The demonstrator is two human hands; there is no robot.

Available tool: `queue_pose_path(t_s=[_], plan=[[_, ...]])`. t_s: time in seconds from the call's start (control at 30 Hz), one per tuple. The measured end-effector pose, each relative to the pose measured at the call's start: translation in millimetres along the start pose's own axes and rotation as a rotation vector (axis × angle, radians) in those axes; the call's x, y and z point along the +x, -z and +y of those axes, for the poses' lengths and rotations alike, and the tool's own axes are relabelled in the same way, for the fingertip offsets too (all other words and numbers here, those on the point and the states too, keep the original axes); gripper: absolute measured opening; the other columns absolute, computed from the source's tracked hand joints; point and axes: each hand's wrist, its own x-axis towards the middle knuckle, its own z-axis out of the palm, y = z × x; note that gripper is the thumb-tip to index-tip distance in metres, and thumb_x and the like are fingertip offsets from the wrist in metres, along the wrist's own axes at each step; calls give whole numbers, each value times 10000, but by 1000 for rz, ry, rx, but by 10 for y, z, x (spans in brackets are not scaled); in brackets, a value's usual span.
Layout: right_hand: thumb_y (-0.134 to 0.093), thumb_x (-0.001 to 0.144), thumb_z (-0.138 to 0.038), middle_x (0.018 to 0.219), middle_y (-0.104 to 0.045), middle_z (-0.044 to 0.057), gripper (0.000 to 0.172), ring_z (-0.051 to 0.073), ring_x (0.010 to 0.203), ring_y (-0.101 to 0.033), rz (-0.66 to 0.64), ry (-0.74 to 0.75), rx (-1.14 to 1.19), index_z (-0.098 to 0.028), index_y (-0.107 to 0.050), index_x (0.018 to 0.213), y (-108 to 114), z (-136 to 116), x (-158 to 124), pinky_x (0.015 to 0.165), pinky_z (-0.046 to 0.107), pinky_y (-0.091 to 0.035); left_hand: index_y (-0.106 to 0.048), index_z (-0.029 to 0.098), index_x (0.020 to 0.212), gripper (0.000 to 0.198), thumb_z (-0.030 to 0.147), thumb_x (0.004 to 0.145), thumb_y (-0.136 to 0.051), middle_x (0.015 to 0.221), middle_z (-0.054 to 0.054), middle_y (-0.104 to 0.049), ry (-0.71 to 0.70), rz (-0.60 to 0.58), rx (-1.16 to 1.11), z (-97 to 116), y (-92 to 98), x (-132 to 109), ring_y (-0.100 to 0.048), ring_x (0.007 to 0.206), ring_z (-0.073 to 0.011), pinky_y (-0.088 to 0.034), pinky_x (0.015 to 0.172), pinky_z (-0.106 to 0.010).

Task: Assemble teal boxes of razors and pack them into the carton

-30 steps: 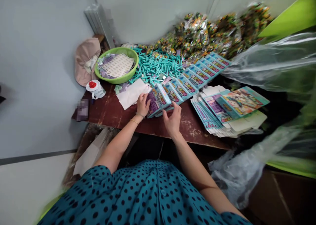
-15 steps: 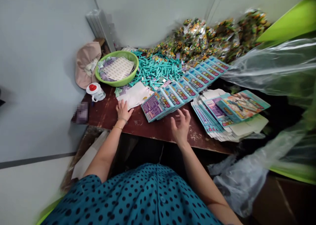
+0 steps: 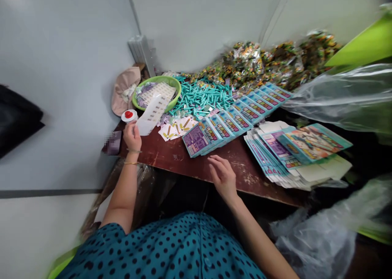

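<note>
My left hand (image 3: 132, 136) is closed on the near end of a white sheet (image 3: 152, 114) and holds it up off the brown table (image 3: 183, 158), near the green bowl (image 3: 159, 92). Small white stickers with orange marks (image 3: 176, 128) lie on the table where the sheet was. My right hand (image 3: 223, 176) hovers open over the table's front edge, holding nothing. Just beyond it lies a fanned row of blue printed cards (image 3: 232, 117) that runs back to the right.
A heap of teal tubes (image 3: 203, 96) and bags of coloured sweets (image 3: 266, 62) fill the back. A stack of flat cartons (image 3: 288, 152) lies right. A white cup with red lid (image 3: 129, 115) and a pink cap (image 3: 124, 89) sit left. Clear plastic bags (image 3: 337, 95) hang right.
My left hand left the front card, went to the white sheet and lifted it leftward, which uncovered the stickers. My right hand drew back from the cards to the table's front edge.
</note>
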Motion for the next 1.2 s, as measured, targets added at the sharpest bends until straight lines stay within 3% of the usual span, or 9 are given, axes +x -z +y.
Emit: queue_pose_path(t_s=[0.17,0.33,0.43,0.53,0.67,0.8,0.9,1.03,1.2], plan=[[-563,1017,-293,1207,-708,85,246,266,1114,-663,-54,115,63,-287,-719,1206,-55,-338,271,1014,498,-561,-672,190,971,367,461,1045,-434,1116,-128,-742,-65,26,-50,241,457,38,-680,1104,-228,-504,1039,-386],[-679,942,-466,1458,-567,121,523,334,1410,-481,13,187,59,-259,-578,1412,-279,-685,1031,1176,585,-407,-679,205,946,313,424,1039,-476,1115,-104,-753,-144,-32,-87,510,544,-64,-680,1130,-220,-497,1056,-387],[-752,874,-493,1214,-677,126,431,345,1310,-543,-78,136,81,-180,-686,1163,-660,-709,1758,1095,547,-464,-670,202,930,286,384,1032,-474,1133,-110,-749,-190,-46,-147,495,402,-48,-669,1161,-218,-483,1082,-385],[-705,915,-395,833,-675,52,265,248,953,-658,-176,5,165,-138,-683,858,-935,-606,2438,903,416,-541,-667,190,1011,214,324,987,-502,1064,-106,-748,-28,-124,-110,353,133,11,-695,1046,-215,-527,987,-360],[-587,994,-419,859,-672,27,322,178,877,-657,212,9,309,-111,-674,961,-579,-432,2848,834,357,-540,-649,139,1190,327,176,902,-497,878,-69,-725,211,-243,-53,152,-239,152,-690,846,-194,-541,860,-317],[-569,990,-471,1011,-691,78,390,179,988,-677,500,57,327,-104,-660,1082,313,-212,2646,863,341,-528,-600,108,1306,425,133,920,-426,1001,-108,-733,255,-181,-48,85,-614,493,-683,957,-202,-521,939,-322],[-618,971,-397,1047,-698,97,295,148,972,-688,571,43,328,-129,-676,1082,766,-44,2275,855,286,-515,-616,96,1306,436,100,912,-431,1084,-131,-740,306,-315,-34,110,-939,684,-676,1046,-219,-497,1012,-339],[-713,925,-420,1054,-737,75,272,165,927,-712,526,-118,443,-180,-702,1052,864,133,1682,854,310,-558,-698,87,1151,338,127,827,-608,1204,-210,-707,358,-468,-65,164,-1171,459,-642,1178,-306,-467,1078,-434],[-854,764,-509,903,-768,12,379,211,868,-742,392,-406,688,-224,-721,977,696,135,1072,789,344,-616,-640,120,1290,462,425,948,-581,1404,-231,-606,380,-477,-225,362,-1033,-230,-563,1336,-312,-444,1119,-446]])
